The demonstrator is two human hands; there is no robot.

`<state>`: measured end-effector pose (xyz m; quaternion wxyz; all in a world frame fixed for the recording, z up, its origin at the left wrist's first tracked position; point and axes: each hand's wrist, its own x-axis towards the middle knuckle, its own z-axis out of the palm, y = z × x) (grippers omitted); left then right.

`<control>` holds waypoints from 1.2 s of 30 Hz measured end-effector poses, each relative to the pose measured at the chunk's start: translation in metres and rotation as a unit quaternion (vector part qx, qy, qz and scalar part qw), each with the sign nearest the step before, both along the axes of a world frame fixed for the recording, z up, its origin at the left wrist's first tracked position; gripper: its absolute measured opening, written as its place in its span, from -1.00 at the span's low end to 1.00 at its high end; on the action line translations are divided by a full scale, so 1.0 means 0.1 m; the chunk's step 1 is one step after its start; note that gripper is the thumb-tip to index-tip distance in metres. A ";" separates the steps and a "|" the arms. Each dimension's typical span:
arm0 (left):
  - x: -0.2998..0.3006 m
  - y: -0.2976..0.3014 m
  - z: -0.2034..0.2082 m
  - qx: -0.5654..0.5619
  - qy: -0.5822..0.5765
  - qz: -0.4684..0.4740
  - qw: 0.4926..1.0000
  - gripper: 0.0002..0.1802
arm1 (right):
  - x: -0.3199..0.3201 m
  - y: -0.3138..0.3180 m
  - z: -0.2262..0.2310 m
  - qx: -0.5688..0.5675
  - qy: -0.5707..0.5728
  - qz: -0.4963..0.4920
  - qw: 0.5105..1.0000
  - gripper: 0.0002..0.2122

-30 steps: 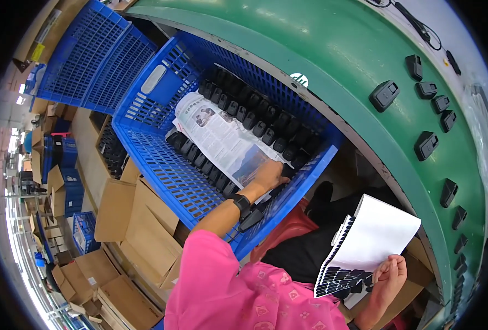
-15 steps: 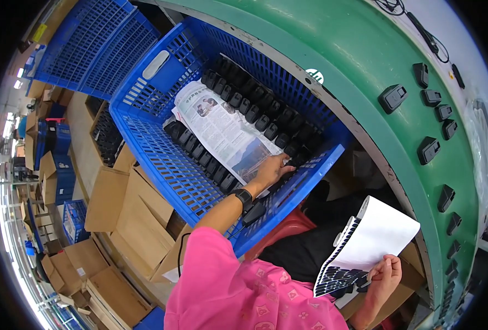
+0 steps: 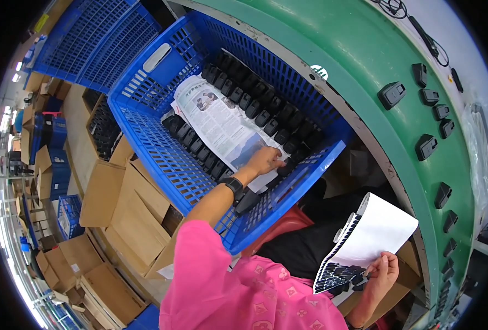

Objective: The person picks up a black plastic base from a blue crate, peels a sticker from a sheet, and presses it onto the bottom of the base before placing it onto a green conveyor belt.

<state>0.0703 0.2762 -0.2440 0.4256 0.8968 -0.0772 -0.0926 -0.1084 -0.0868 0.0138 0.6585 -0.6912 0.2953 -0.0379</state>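
Observation:
My left hand (image 3: 265, 160), with a dark watch at the wrist, reaches into a blue plastic basket (image 3: 156, 159). Its fingers are curled against a black plastic part (image 3: 285, 166) at the basket's near right end; what they grip is partly hidden. Under the hand lies a newspaper sheet (image 3: 213, 124), between rows of black plastic parts (image 3: 245, 100) standing along both long sides. Another black part (image 3: 247, 202) leans by the near wall, below the wrist. At lower right my right hand (image 3: 384, 271) pinches a curled paper sheet (image 3: 379, 225), white on one face and dark-printed on the other.
A curved green table (image 3: 359, 60) runs along the right, with several black parts (image 3: 392, 95) spread on it and a black cable (image 3: 424, 36) beyond. Open cardboard boxes (image 3: 134, 214) stand left of the basket. More blue crates (image 3: 92, 44) sit behind.
My left hand has shifted slightly left and up, drawing back from the black parts at the basket's near end. The right hand and its paper have barely moved.

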 end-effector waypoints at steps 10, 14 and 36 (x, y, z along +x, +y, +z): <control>0.40 -0.96 2.14 -0.128 -0.234 0.097 0.959 -0.70 | -0.18 0.03 0.09 -0.076 -0.007 -0.023 0.997 -0.94; 0.98 -1.59 2.79 0.042 -0.446 0.032 0.894 -0.45 | -0.37 -0.03 -0.02 -0.197 -0.030 -0.055 0.978 -0.94; -1.02 -2.85 2.27 -0.469 0.104 -0.227 0.847 -0.41 | -0.74 0.20 -0.51 -0.394 -0.025 0.103 0.913 -0.84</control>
